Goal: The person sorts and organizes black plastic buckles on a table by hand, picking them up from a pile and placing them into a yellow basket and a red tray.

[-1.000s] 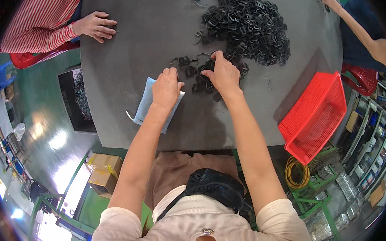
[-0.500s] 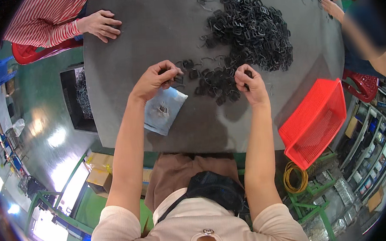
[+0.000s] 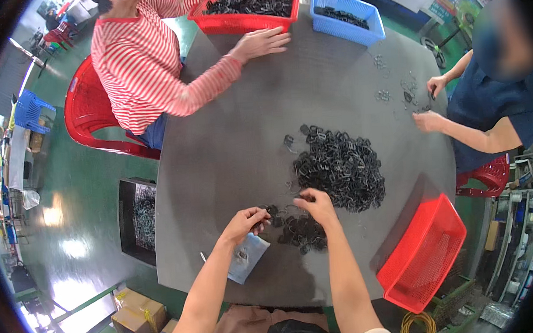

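Observation:
On the table [image 3: 212, 170] lies a heap of small black buckle-like pieces [image 3: 343, 168], with thin wire-like bits among them. A smaller cluster of the same pieces [image 3: 304, 232] spreads between my hands. My left hand [image 3: 244, 225] pinches a small black buckle-like piece at its fingertips, just above a flat pale-blue packet [image 3: 249, 256]. At the near left edge of the heap is my right hand [image 3: 319, 207], thumb and fingers drawn together. What lies between those fingertips is too small to make out.
An empty-looking red basket [image 3: 428, 260] tilts at the table's near right. Far off stand a red basket [image 3: 252, 24] and a blue basket [image 3: 346, 27] of black pieces. One person in striped sleeves [image 3: 213, 87] sits left; another person [image 3: 483, 110] handles pieces at right. A black crate [image 3: 138, 220] stands left.
The view has tilted up, bringing the far baskets into sight. My right hand has moved left, from the cluster's right side to the heap's edge. The striped sleeve's hand is now by the red basket.

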The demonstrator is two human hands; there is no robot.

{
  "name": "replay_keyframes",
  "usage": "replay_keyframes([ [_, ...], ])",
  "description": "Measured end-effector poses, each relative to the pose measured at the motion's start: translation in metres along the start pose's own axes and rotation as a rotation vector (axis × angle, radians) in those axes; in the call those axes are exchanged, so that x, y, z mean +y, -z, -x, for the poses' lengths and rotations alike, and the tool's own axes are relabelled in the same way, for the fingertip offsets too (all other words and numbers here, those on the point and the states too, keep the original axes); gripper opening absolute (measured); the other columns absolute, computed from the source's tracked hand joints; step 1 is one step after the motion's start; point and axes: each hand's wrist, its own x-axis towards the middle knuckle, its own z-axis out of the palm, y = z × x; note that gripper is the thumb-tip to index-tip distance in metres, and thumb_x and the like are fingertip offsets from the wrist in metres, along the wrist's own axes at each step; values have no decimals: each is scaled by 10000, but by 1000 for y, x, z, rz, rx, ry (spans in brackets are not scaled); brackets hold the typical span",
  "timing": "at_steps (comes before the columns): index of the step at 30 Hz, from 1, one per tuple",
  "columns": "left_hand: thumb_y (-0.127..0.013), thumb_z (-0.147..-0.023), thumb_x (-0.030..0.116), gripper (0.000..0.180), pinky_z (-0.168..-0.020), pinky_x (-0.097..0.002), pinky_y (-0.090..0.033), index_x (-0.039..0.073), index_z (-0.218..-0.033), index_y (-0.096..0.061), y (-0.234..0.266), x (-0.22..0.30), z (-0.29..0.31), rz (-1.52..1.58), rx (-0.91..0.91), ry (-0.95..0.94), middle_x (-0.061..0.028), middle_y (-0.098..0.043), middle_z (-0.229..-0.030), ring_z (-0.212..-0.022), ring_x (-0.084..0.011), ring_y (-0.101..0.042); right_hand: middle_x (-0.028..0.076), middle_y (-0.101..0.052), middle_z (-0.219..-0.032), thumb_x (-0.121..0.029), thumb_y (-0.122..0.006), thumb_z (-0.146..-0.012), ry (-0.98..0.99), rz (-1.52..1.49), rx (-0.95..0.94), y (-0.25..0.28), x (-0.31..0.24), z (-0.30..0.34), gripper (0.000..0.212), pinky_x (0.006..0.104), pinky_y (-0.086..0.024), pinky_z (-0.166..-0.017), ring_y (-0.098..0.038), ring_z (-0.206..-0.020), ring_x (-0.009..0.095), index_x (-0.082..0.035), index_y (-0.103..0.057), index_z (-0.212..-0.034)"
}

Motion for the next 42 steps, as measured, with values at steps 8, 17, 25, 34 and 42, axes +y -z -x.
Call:
replay_keyframes([
  [8, -644, -808, 155, 124, -454, -188, -333, 41, -809, -598, -13, -4, -4, -225, 83, -95, -29, -600, -688, -514, -42, -445, 104, -603, -774, -230, -558, -851, -39, -344, -115, -12, 23, 19, 211, 286, -424, -511, -579, -663, 165, -52, -564, -965],
  [17, -633, -781, 69, 323, -378, -215, -288, 135, -596, -376, 5, 2, 17, 218, 171, -190, 33, -403, -557, -427, -53, -359, 120, -634, -758, -339, -705, -698, 9, 662, 54, -83, -2, 32, 342, 404, -486, -656, -624, -742, 304, -100, -550, -887],
  [25, -548, -856, 164, 213, -557, -262, -478, 23, -1015, -560, 9, 7, 9, 276, 97, -152, -80, -614, -900, -732, -182, -621, -54, -512, -638, -159, -723, -699, -330, -117, 122, -1, -13, 47, 167, 224, -350, -489, -442, -540, 71, -58, -590, -708],
  [34, -674, -725, 196, 207, -563, -335, -439, 57, -863, -610, -26, -22, -30, -1190, 533, -560, -95, -567, -635, -601, -243, -575, 22, -532, -728, -93, -616, -763, -342, -1085, -11, 1, -4, 69, 130, 207, -320, -437, -519, -598, 123, -74, -514, -840],
  [42, -699, -739, 232, 218, -431, -208, -280, 64, -858, -626, 3, -4, -32, -529, 353, -170, 62, -486, -602, -497, -31, -389, 138, -636, -829, -144, -668, -718, -18, 587, 149, -46, -9, 29, 158, 402, -482, -674, -629, -770, 306, -57, -592, -825],
])
